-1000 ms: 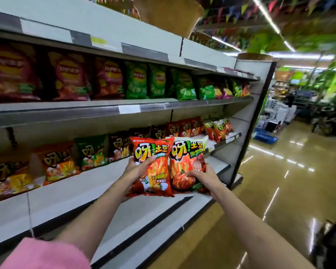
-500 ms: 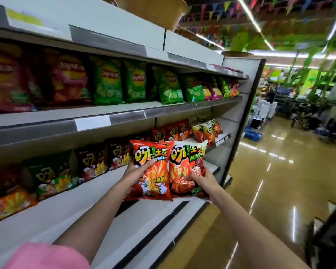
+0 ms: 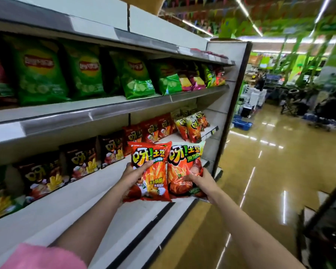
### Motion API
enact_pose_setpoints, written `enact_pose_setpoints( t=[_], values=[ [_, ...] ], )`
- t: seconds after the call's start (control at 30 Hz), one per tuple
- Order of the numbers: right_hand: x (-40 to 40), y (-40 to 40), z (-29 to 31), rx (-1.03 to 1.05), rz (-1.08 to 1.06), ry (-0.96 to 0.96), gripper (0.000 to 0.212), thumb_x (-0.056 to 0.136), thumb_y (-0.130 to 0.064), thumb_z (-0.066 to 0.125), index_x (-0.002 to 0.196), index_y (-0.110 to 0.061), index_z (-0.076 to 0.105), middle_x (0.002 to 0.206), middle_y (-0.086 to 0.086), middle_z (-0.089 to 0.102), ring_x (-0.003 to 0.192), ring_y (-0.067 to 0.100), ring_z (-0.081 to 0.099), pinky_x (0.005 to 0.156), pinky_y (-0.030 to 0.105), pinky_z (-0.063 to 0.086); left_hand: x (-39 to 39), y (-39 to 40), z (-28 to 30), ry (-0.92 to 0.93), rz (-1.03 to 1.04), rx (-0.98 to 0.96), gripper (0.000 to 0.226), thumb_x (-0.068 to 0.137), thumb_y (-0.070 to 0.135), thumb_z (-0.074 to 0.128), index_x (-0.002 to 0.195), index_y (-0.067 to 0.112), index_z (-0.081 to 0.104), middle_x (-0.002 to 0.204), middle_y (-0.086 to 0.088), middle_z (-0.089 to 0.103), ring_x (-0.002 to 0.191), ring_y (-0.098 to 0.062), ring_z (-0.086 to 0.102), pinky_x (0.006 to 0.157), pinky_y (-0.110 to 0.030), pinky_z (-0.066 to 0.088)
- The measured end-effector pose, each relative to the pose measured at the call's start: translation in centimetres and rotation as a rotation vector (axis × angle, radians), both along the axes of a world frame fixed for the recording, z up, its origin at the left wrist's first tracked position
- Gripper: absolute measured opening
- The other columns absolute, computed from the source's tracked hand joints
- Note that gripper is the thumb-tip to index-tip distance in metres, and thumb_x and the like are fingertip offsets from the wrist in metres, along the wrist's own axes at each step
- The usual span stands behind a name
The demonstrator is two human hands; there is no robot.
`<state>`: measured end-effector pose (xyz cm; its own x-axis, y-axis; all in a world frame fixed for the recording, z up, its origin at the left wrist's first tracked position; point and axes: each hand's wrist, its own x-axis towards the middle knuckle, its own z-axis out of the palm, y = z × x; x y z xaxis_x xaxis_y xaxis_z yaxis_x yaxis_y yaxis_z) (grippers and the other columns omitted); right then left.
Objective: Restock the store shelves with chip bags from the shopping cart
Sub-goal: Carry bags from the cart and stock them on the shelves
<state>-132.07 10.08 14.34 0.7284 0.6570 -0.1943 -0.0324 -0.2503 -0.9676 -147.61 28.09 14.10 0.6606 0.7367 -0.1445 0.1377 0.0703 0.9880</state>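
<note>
The left hand [image 3: 133, 176] grips an orange-red foil chip bag [image 3: 150, 171]; the right hand [image 3: 201, 180] grips a red-and-cream foil chip bag [image 3: 184, 167], fingers curled round each. The white metal middle shelf [image 3: 81, 183] holds rows of seemingly similar dark snack bags [image 3: 80, 162].

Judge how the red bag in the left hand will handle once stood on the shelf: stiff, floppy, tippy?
The red bag looks puffed and glossy, so probably light and slippery. The left hand pinches one edge, suggesting little weight. Its narrow base may tip.

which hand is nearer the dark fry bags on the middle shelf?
Left. The left hand holds its bag just right of the dark fry bags; the right hand is farther right.
</note>
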Motion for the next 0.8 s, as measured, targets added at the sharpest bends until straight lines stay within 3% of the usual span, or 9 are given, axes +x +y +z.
enact_pose_setpoints(
  t=[0.13, 0.27, 0.4, 0.47, 0.53, 0.63, 0.73, 0.8],
  values=[
    [7.2, -0.1, 0.9, 0.006, -0.011, -0.05, 0.064, 0.067, -0.023, 0.081, 0.119, -0.015, 0.044, 0.11, 0.007, 0.064, 0.099, 0.027, 0.065, 0.091, 0.049, 0.053, 7.1, 0.2, 0.2, -0.039, 0.022, -0.018, 0.107, 0.042, 0.072, 0.081, 0.13, 0.022, 0.045, 0.117, -0.003, 0.066, 0.097, -0.021, 0.068, 0.09, -0.043, 0.054],
    [14.0, -0.2, 1.7, 0.01, 0.029, -0.078, 0.033, 0.077, -0.015, 0.075, 0.099, -0.018, 0.05, 0.098, 0.003, 0.065, 0.092, 0.022, 0.064, 0.086, 0.042, 0.054, 13.8, 0.3, 0.6, -0.04, 0.048, -0.01, 0.115, 0.036, 0.075, 0.08, 0.132, 0.025, 0.042, 0.118, -0.001, 0.065, 0.101, -0.023, 0.066, 0.094, -0.045, 0.052],
    [20.4, 0.6, 2.6, 0.031, 0.086, -0.074, 0.054, 0.072, -0.016, 0.079, 0.117, -0.012, 0.048, 0.107, 0.007, 0.066, 0.093, 0.022, 0.066, 0.07, 0.032, 0.054, 18.6, -1.2, 1.8, -0.104, 0.095, -0.014, 0.08, 0.063, 0.055, 0.076, 0.129, 0.024, 0.044, 0.117, -0.002, 0.065, 0.1, -0.022, 0.066, 0.091, -0.04, 0.052],
    [22.2, 1.1, 2.6, 0.046, 0.128, -0.057, 0.049, 0.077, -0.013, 0.075, 0.114, -0.016, 0.044, 0.104, 0.004, 0.064, 0.092, 0.02, 0.064, 0.066, 0.029, 0.052, 20.2, -1.6, 1.8, -0.114, 0.126, -0.002, 0.064, 0.072, 0.048, 0.074, 0.124, 0.027, 0.045, 0.114, 0.0, 0.065, 0.099, -0.021, 0.065, 0.089, -0.037, 0.052],
    [23.4, 1.8, 2.1, 0.049, 0.159, -0.041, 0.04, 0.08, -0.012, 0.072, 0.108, -0.022, 0.044, 0.097, -0.001, 0.062, 0.088, 0.016, 0.061, 0.062, 0.026, 0.048, 20.8, -1.6, 1.5, -0.125, 0.155, -0.009, 0.073, 0.064, 0.056, 0.079, 0.123, 0.027, 0.047, 0.114, 0.0, 0.066, 0.098, -0.02, 0.066, 0.09, -0.04, 0.053],
    [24.4, 3.5, 0.3, 0.048, 0.221, -0.018, 0.042, 0.079, -0.011, 0.073, 0.11, -0.024, 0.047, 0.107, 0.003, 0.064, 0.095, 0.021, 0.062, 0.071, 0.032, 0.052, 21.1, 0.3, -0.5, -0.064, 0.212, -0.005, 0.111, 0.039, 0.077, 0.078, 0.131, 0.026, 0.044, 0.117, 0.0, 0.067, 0.098, -0.021, 0.068, 0.091, -0.046, 0.053],
    [24.9, 5.6, -1.0, 0.022, 0.267, 0.023, 0.052, 0.078, -0.015, 0.075, 0.119, -0.023, 0.043, 0.114, 0.005, 0.062, 0.105, 0.026, 0.06, 0.089, 0.044, 0.051, 20.9, 1.6, -1.5, -0.019, 0.251, -0.03, 0.116, 0.042, 0.082, 0.074, 0.136, 0.025, 0.035, 0.124, -0.002, 0.062, 0.103, -0.025, 0.065, 0.093, -0.048, 0.052],
    [25.2, 7.2, -1.9, 0.004, 0.304, 0.048, 0.053, 0.078, -0.016, 0.075, 0.119, -0.024, 0.042, 0.115, 0.004, 0.061, 0.106, 0.026, 0.059, 0.09, 0.045, 0.051, 20.8, 2.5, -2.3, -0.004, 0.28, -0.074, 0.112, 0.044, 0.08, 0.073, 0.133, 0.024, 0.033, 0.124, -0.003, 0.061, 0.105, -0.027, 0.065, 0.095, -0.049, 0.05]
  ],
)
